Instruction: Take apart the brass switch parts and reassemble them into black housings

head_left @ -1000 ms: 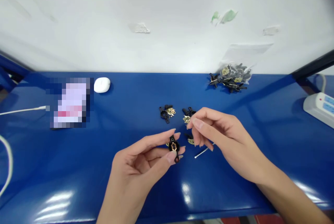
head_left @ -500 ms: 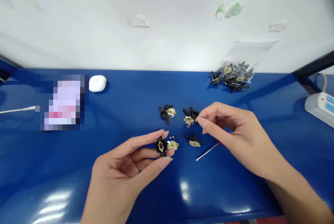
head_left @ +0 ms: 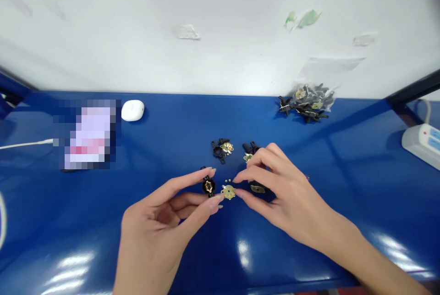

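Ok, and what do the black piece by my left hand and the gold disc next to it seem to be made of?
The black piece by your left hand looks like moulded plastic: dull black with formed curves, and a brassy insert at its centre. The gold disc looks like thin stamped metal, probably brass, given its yellow sheen, though it could be plated.

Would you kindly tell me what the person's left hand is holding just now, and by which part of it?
The left hand holds a small black plastic part with a brass centre, pinched by its outer edges between the fingers.
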`<state>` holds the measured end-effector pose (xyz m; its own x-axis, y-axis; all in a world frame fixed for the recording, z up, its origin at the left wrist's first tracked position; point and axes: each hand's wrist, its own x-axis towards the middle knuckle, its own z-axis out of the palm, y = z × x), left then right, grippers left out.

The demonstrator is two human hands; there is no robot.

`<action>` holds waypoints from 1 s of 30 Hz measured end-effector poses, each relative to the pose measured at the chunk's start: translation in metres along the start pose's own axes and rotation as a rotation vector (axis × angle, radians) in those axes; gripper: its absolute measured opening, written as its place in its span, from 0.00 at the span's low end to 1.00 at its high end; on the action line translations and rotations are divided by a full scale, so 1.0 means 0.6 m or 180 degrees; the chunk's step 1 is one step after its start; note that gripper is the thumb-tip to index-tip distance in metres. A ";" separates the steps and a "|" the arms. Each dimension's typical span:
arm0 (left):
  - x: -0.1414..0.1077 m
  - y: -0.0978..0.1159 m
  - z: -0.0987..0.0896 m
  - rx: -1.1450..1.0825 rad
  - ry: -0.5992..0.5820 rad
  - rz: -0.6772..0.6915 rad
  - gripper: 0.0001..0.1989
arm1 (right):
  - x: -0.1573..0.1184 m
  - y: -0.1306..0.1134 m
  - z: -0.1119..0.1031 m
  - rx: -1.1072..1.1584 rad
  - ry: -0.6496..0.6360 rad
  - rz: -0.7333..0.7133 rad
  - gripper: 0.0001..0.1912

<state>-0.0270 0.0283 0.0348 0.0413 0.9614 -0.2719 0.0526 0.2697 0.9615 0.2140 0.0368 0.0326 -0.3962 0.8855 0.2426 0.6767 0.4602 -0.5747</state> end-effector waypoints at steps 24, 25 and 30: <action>0.004 -0.004 -0.001 0.0437 0.0237 0.0166 0.16 | 0.007 -0.011 0.016 -0.0502 -0.0367 -0.0398 0.09; 0.004 -0.004 -0.001 0.0442 0.0233 0.0163 0.16 | 0.007 -0.012 0.015 -0.0474 -0.0370 -0.0390 0.08; 0.002 -0.004 -0.002 0.0447 0.0244 0.0148 0.16 | 0.004 -0.012 0.011 -0.0203 -0.0467 -0.0399 0.07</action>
<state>-0.0280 0.0287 0.0324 -0.0291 0.9755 -0.2182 0.1917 0.2197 0.9566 0.2043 0.0350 0.0321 -0.5630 0.8043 0.1899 0.6524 0.5736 -0.4954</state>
